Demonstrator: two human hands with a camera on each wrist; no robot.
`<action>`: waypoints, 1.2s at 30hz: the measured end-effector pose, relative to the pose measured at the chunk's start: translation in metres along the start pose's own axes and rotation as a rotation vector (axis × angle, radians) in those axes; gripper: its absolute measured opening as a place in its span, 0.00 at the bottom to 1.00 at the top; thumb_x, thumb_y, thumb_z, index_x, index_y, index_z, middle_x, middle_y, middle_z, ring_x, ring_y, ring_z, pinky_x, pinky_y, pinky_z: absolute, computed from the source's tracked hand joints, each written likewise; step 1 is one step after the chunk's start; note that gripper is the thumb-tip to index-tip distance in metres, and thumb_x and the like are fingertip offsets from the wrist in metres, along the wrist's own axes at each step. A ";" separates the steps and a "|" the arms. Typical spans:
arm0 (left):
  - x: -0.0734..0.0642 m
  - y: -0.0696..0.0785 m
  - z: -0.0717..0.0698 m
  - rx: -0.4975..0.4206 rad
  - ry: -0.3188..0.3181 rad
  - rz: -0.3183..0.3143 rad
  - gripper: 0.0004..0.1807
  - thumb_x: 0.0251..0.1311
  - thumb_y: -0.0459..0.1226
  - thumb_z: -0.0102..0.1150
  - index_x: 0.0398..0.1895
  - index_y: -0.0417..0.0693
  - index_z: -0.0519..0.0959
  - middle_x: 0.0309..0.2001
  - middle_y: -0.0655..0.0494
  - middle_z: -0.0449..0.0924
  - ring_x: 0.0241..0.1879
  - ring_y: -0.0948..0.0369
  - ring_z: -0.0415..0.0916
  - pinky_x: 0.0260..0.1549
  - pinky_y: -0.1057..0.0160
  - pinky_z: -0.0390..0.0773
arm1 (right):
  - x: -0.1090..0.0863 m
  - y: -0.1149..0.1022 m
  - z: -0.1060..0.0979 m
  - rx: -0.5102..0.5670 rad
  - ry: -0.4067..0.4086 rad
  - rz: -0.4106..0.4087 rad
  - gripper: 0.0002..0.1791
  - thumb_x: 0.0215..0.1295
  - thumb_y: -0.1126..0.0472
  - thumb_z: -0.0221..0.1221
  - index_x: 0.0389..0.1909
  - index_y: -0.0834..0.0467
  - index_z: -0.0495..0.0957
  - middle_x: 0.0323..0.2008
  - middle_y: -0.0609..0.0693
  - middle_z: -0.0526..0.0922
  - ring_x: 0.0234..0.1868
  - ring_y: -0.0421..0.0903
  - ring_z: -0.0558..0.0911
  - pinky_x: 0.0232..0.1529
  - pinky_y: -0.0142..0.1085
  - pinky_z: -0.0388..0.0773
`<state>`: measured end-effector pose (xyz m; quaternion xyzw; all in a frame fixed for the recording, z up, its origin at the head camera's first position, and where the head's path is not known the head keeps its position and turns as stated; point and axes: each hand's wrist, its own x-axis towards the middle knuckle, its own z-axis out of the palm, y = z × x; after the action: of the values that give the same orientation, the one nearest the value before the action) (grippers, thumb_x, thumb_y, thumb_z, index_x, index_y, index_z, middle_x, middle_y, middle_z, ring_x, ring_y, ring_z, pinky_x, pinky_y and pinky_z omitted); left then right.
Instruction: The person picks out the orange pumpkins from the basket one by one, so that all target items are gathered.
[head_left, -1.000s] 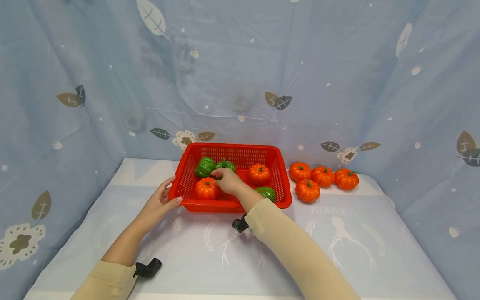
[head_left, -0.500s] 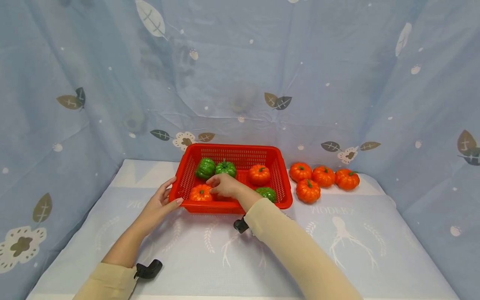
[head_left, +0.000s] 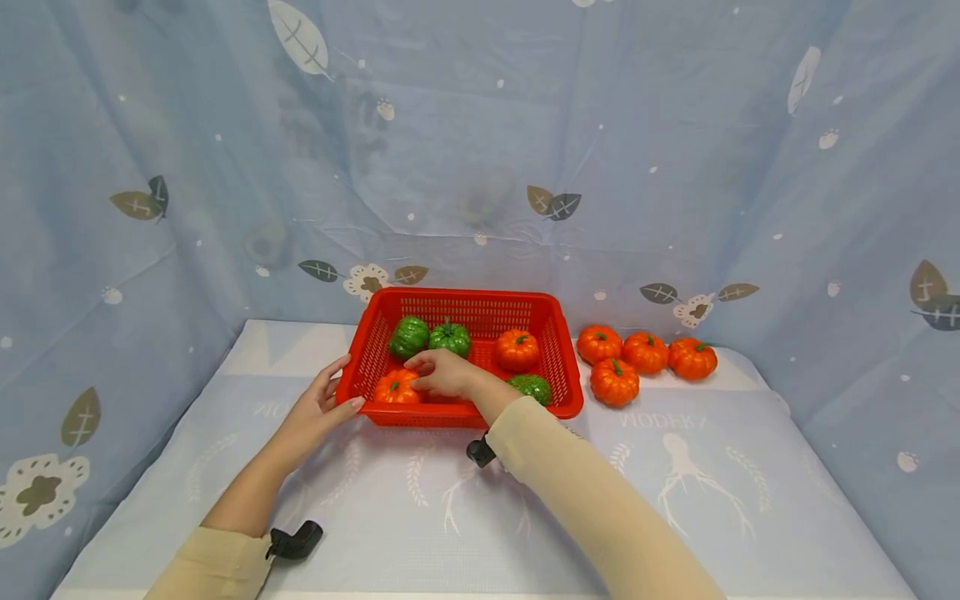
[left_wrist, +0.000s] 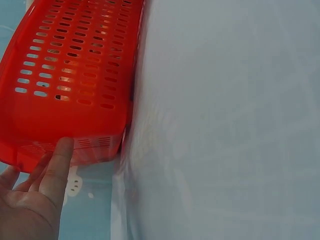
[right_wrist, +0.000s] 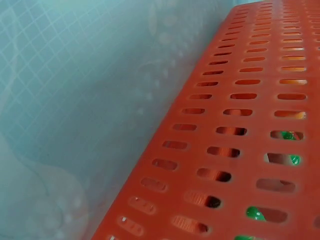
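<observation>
A red plastic basket with slotted walls stands on the cloth-covered table. Inside at front left lies a glossy orange pumpkin. My right hand reaches over the front rim, its fingers bent at the pumpkin's right side, seeming to hold it. Two green pumpkins sit behind it. Another orange pumpkin and a partly hidden green one are at the basket's right. My left hand touches the basket's left end with fingers and thumb extended; in the left wrist view the left hand meets its wall.
Several orange pumpkins stand on the table right of the basket. A leaf-patterned blue curtain hangs close behind the basket and along both sides. The right wrist view is filled mostly by the basket's slotted wall.
My right hand and the front-left orange pumpkin have moved left and toward me inside the basket, mostly in the first half second. The left hand stays on the basket's end.
</observation>
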<state>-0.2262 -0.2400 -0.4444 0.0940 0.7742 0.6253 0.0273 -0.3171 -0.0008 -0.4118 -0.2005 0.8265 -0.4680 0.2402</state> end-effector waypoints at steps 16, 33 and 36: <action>0.001 -0.002 -0.003 0.006 0.003 0.002 0.46 0.68 0.38 0.61 0.81 0.48 0.43 0.72 0.31 0.56 0.68 0.36 0.61 0.49 0.73 0.77 | -0.001 -0.006 0.002 0.058 0.040 -0.029 0.25 0.62 0.68 0.68 0.61 0.57 0.78 0.61 0.57 0.77 0.55 0.50 0.79 0.43 0.39 0.85; 0.001 -0.004 -0.001 0.026 0.016 -0.004 0.46 0.68 0.38 0.61 0.81 0.49 0.45 0.72 0.33 0.59 0.67 0.37 0.64 0.51 0.69 0.78 | -0.052 -0.020 -0.030 -0.032 0.312 -0.121 0.27 0.62 0.61 0.69 0.63 0.48 0.77 0.63 0.49 0.75 0.55 0.52 0.79 0.45 0.39 0.83; 0.002 -0.004 -0.001 0.030 0.017 -0.008 0.45 0.68 0.37 0.60 0.81 0.49 0.44 0.72 0.34 0.58 0.67 0.38 0.64 0.52 0.68 0.78 | -0.068 -0.019 -0.036 -0.047 0.350 -0.124 0.28 0.62 0.59 0.69 0.64 0.45 0.76 0.66 0.47 0.72 0.59 0.54 0.77 0.47 0.42 0.82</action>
<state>-0.2283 -0.2414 -0.4480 0.0859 0.7841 0.6143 0.0217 -0.2817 0.0520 -0.3647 -0.1721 0.8525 -0.4902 0.0585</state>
